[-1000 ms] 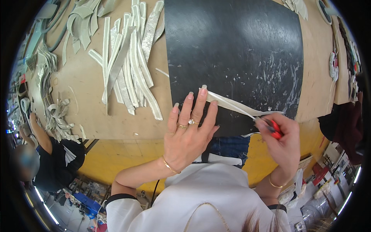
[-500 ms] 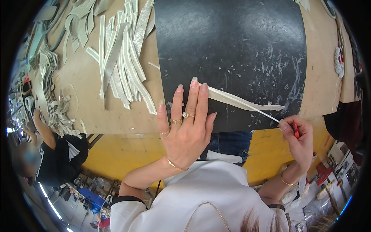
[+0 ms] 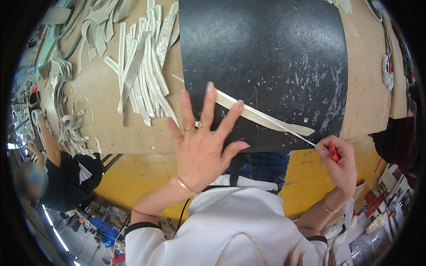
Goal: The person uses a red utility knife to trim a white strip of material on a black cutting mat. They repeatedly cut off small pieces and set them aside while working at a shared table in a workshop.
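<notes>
On the black mat (image 3: 266, 48) lies a pale, flat strip (image 3: 255, 117), slanting down to the right. A narrow white tape (image 3: 303, 138) runs along it and leaves its right part toward my right hand (image 3: 341, 165). That hand is closed, pinching the tape's end at the mat's front edge. A small red piece (image 3: 333, 152), perhaps a tool handle, shows between its fingers; the rest is hidden. My left hand (image 3: 200, 148) has its fingers spread at the strip's left end. Its index fingertip is over or against the strip; I cannot tell which.
Several pale strips with white edging (image 3: 146, 75) lie piled left of the mat. More grey pieces (image 3: 100, 24) and bundled strips (image 3: 62, 106) are farther left on the tan table (image 3: 100, 84). A person in black (image 3: 71, 179) works at the left. A white cord bundle (image 3: 387, 73) hangs at right.
My left hand has shifted left and its fingers have spread, uncovering more of the strip's left end. The strip's right end lies further left. My right hand moved slightly left and down, still holding the tape.
</notes>
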Demonstrator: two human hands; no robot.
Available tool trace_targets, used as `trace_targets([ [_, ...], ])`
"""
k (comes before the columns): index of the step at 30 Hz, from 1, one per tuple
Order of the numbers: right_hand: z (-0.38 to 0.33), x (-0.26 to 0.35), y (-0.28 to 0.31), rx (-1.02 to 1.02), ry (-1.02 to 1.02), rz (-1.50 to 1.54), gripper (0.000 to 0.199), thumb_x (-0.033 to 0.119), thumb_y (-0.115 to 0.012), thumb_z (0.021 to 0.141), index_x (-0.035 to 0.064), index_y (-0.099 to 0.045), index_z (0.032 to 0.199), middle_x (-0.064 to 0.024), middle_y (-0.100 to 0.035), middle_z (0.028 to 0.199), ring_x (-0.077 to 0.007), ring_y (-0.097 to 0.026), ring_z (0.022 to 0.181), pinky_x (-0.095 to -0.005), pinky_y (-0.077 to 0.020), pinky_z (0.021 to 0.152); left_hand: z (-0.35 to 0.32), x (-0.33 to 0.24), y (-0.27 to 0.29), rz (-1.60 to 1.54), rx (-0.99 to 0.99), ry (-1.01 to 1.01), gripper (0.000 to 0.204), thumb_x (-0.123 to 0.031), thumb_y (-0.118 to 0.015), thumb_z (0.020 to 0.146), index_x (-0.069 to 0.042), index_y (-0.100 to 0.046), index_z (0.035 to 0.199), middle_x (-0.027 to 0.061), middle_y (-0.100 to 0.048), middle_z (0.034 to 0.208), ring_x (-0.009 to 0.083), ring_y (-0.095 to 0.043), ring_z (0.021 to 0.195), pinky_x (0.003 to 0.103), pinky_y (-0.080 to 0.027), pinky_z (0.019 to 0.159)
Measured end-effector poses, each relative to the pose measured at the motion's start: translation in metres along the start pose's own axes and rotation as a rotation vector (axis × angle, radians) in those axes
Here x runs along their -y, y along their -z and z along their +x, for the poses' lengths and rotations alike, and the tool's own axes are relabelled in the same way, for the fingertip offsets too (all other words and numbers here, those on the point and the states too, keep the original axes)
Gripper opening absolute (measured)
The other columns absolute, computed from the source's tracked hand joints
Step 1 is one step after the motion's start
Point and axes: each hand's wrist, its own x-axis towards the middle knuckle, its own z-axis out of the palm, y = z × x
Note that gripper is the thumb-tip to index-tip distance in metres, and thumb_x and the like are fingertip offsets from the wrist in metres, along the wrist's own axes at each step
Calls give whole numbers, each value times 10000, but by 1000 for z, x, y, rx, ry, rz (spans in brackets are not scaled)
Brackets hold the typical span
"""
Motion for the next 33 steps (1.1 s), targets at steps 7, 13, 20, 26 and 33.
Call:
trace_targets([
  [7, 2, 13, -4, -91, 40, 1, 93, -1, -659, 897, -25, -613, 820, 39, -482, 632, -37, -396, 590, -214, -333, 535, 11, 7, -2, -204, 23, -197, 876, -620, -533, 876, -60, -345, 1524, 165, -263, 1607, 422, -214, 1477, 599, -181, 1152],
  [13, -5, 18, 2, -129, 252, -137, 69, -23, -653, 845, -18, -610, 792, -8, -521, 610, -51, -434, 562, -215, -335, 528, 10, 13, -8, -287, 7, -238, 894, -590, -555, 876, -12, -328, 1519, 184, -281, 1593, 396, -263, 1467, 545, -216, 1163],
  [20, 14, 24, 1, 173, 18, -57, 104, -39, -668, 797, -29, -673, 900, -44, -604, 651, -61, -531, 604, -218, -416, 576, 12, 29, -3, -239, 57, -271, 827, -576, -549, 892, -54, -376, 1509, 164, -302, 1592, 360, -250, 1482, 528, -155, 1179],
  [26, 22, 41, -1, 323, 44, -179, 135, -18, -730, 763, -9, -705, 896, -66, -632, 643, -67, -592, 606, -213, -471, 624, 10, 24, -4, -246, 59, -296, 681, -573, -560, 888, -196, -500, 1451, 239, -240, 1597, 454, -196, 1476, 585, -110, 1162],
  [33, -14, 50, 31, 624, 441, -138, 124, 99, -772, 724, 64, -743, 840, -45, -662, 641, -157, -616, 521, -263, -393, 485, 9, -3, -14, -205, -29, -156, 601, -603, -539, 895, -301, -547, 1414, 304, -204, 1586, 504, -152, 1471, 595, -6, 1156],
])
